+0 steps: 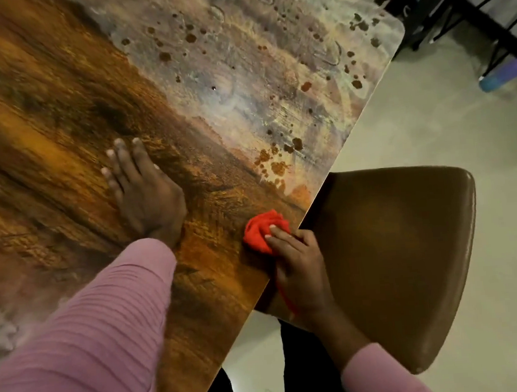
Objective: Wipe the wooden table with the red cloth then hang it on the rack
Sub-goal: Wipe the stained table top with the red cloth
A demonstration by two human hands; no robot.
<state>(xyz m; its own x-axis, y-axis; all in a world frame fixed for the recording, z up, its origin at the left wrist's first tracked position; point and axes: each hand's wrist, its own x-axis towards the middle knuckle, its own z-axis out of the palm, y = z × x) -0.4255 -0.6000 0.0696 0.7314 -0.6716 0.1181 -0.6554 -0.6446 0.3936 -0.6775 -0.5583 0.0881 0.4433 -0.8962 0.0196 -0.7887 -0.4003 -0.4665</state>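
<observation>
The wooden table fills the left and middle of the head view, with a dusty, spotted patch toward its far right corner. My right hand grips the bunched red cloth against the tabletop close to the right edge. A thin red strand of the cloth hangs down under my palm. My left hand lies flat on the wood with straight fingers, to the left of the cloth. Both arms wear pink sleeves.
A brown chair stands tucked against the table's right edge, just beside my right hand. A black metal rack frame stands on the pale floor at the far right, with a purple and blue roll by its foot.
</observation>
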